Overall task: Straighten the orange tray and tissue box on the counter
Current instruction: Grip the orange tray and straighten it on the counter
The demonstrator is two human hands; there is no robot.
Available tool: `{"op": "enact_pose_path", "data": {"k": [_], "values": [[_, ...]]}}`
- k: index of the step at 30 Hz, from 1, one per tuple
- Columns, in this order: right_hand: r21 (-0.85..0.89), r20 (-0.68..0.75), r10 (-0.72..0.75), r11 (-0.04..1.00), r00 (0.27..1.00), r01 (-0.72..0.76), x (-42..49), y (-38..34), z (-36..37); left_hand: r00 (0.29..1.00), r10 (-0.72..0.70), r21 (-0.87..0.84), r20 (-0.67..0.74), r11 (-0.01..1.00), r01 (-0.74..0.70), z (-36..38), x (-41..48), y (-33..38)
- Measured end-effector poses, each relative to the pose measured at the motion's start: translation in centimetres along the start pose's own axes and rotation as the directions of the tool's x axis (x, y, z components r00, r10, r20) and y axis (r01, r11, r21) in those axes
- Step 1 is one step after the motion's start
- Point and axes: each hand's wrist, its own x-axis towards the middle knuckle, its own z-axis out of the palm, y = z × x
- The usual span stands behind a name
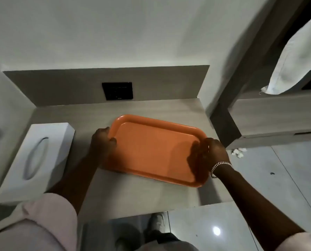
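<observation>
An empty orange tray [156, 151] lies on the grey counter [133, 194], skewed so that its right end sits nearer the front edge. My left hand [103, 140] grips the tray's left short rim, thumb over the lip. My right hand [212, 151], with a silver bracelet on the wrist, holds the right short rim. A white tissue box [36, 160] with an oval slot lies on the counter's left side, angled, a short gap away from the tray and from my left forearm.
A black switch panel [117, 90] is set in the low backsplash behind the tray. To the right stand a wooden bed frame [270, 116] and a white pillow [299, 57]. Crumpled white scraps [239, 152] lie on the tiled floor. My shoe [157, 223] shows below the counter edge.
</observation>
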Motion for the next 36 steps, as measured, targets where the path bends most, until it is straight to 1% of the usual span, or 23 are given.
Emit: {"op": "enact_pose_path", "data": {"k": [1,2,4,7,12,15,19,23,29,36], "values": [[0.03,0.002,0.063,0.998,0.998,-0.063,0.4,0.3,0.4,0.998,-0.039,-0.057,-0.041,0.998,0.037,0.2,0.3,-0.1],[0.061,-0.009,0.142,0.988,0.99,-0.142,0.5,0.2,0.5,0.993,-0.085,-0.074,-0.084,0.994,0.078,0.1,0.6,0.0],[0.102,-0.025,0.246,0.965,0.969,-0.243,0.5,0.5,1.1,0.981,-0.159,-0.117,-0.106,0.982,0.147,0.2,1.0,-0.4],[0.134,-0.041,0.294,0.949,0.955,-0.286,0.9,1.0,1.6,0.971,-0.212,-0.18,-0.106,0.965,0.191,0.4,2.5,-1.6],[0.154,-0.033,0.275,0.951,0.961,-0.267,1.4,1.0,1.4,0.959,-0.277,-0.301,-0.06,0.921,0.247,-0.2,3.5,-2.5],[0.149,-0.035,0.239,0.961,0.97,-0.231,2.7,0.5,0.7,0.965,-0.256,-0.342,-0.064,0.914,0.219,-0.7,3.7,-2.8],[0.12,-0.032,0.152,0.982,0.988,-0.147,5.5,-1.2,-0.2,0.957,-0.267,-0.331,-0.117,0.919,0.216,-1.7,3.5,-2.8],[0.11,-0.019,0.099,0.989,0.995,-0.097,8.2,-3.2,-0.5,0.957,-0.25,-0.333,-0.146,0.923,0.191,-2.1,3.9,-3.7],[0.09,0.044,0.119,0.988,0.992,-0.123,11.5,-4.9,-0.1,0.954,-0.254,-0.286,-0.158,0.937,0.202,-1.8,5.7,-5.5],[0.09,0.037,0.129,0.987,0.991,-0.132,12.9,-5.0,1.1,0.952,-0.243,-0.272,-0.186,0.944,0.188,-1.1,6.8,-6.5]]}}
